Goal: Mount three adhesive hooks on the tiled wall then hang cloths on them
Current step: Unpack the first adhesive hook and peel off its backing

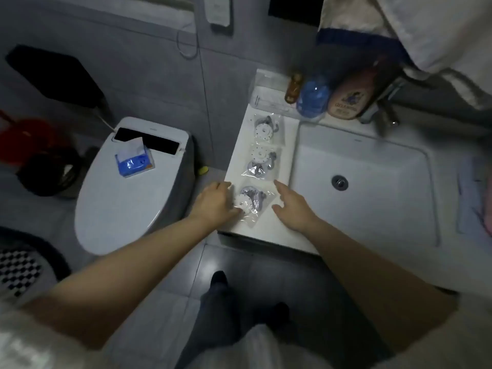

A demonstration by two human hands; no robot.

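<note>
Three clear plastic packets, each with a white dotted disc and a grey hook, lie in a row on the white counter (pixel 269 222) left of the sink. The far packet (pixel 265 130) and the middle packet (pixel 261 162) lie untouched. My left hand (pixel 215 201) touches the left edge of the nearest packet (pixel 250 202), fingers bent over it. My right hand (pixel 291 202) hovers just right of that packet, fingers spread and relaxed, holding nothing. White cloths (pixel 415 30) hang at the upper right above the counter.
The sink basin (pixel 372 182) lies right of the counter, with a faucet (pixel 383 113) and bottles (pixel 312 97) behind it. A closed toilet (pixel 127 198) with a blue tissue pack (pixel 134 162) stands to the left. Grey tiled wall (pixel 149 83) rises behind.
</note>
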